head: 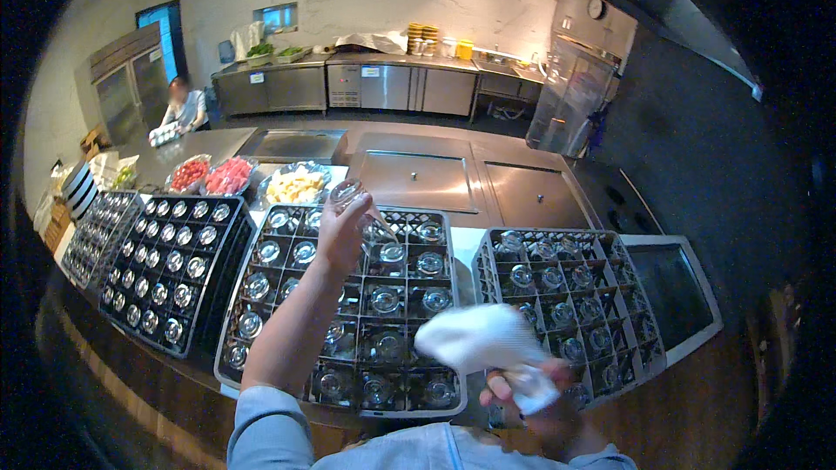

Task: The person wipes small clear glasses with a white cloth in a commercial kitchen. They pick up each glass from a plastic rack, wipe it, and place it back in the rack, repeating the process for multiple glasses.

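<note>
My left hand (343,228) is raised over the middle glass rack (225,333), its fingers closed around a clear drinking glass (346,192). Lower and to the right, my right hand (526,388) grips a white cloth (477,338), blurred and bunched above the gap between two racks. Upside-down glasses (385,299) fill many compartments of the middle rack. Another rack (555,233) with glasses stands at the right, partly behind the cloth.
A black rack (245,209) and a grey rack (134,196) of glasses stand left. Behind them are wrapped bowls of red fruit (190,174), pink fruit (228,176) and yellow fruit (295,184). A person (189,108) stands at the far-left counter.
</note>
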A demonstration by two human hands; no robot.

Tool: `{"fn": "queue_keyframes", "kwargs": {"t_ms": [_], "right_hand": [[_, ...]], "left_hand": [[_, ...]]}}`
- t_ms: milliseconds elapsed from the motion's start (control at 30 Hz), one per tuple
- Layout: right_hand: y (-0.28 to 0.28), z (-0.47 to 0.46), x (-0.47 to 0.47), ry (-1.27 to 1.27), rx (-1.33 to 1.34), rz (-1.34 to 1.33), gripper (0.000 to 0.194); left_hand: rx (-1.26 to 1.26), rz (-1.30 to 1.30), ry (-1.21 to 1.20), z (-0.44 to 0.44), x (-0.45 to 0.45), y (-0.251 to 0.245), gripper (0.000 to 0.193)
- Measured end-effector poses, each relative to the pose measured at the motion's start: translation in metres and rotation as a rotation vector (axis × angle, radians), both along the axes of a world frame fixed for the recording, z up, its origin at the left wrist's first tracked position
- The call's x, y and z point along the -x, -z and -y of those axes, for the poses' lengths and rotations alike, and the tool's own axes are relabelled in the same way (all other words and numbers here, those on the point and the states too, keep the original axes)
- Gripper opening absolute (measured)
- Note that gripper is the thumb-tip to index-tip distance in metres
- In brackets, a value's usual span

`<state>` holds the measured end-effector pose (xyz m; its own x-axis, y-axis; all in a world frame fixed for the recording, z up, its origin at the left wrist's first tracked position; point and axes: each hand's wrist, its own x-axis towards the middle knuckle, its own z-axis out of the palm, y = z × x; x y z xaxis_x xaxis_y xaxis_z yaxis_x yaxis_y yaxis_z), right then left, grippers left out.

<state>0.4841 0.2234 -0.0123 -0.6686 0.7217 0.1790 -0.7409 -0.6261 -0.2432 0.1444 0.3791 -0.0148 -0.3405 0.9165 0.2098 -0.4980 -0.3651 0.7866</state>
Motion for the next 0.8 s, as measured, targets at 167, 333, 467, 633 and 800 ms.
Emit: {"fn": "queue_keyframes", "kwargs": {"t_ms": [167,333,467,633,800], "right_hand": [[-0.017,-0.014,-0.036,0.274,-0.222,0.149,0.075],[0.007,0.024,-0.071,0.171,-0.493,0.538,0.070],[0.028,0.024,-0.079,0.193,-0.773,0.258,0.076],[0.002,0.016,-0.025,0.182,0.344,-0.336,0.028],[0.004,-0.012,-0.037,0.710,-0.277,0.299,0.060]], "left_hand": [[-0.067,-0.459,-0.043,-0.067,0.005,0.004,0.054],[-0.001,-0.911,-0.155,-0.113,0.010,0.043,0.060],[0.141,-1.120,-0.231,-0.115,0.002,0.064,0.071],[0.304,-1.578,-0.230,-0.122,0.016,0.105,0.073],[0.288,-1.645,-0.110,-0.109,-0.004,0.087,0.056]]}}
